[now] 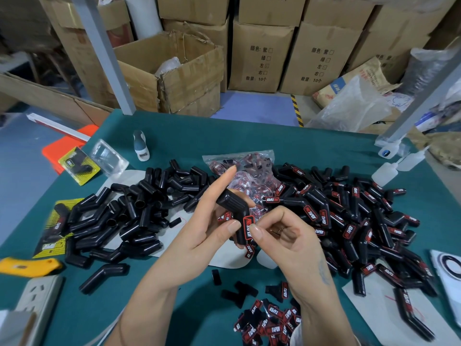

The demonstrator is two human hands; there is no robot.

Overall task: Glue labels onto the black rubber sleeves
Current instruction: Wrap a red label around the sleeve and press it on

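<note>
My left hand [199,221] holds a bent black rubber sleeve [232,202] above the table, thumb against its lower arm and index finger stretched up. A red and black label [248,227] lies on that lower arm. My right hand [287,236] presses the label with its thumb, the other fingers curled. Bare sleeves [129,216] are heaped to the left and labelled sleeves [354,221] to the right. Loose labels [269,325] lie near the front edge, and a clear bag of labels [247,171] sits behind my hands.
On the green table [187,136]: glue bottles [389,171] at right, a small white bottle [141,146], packaged samples [79,164], a yellow tool [27,264] and a power strip [37,295] at left. Cardboard boxes [174,71] stand beyond the far edge.
</note>
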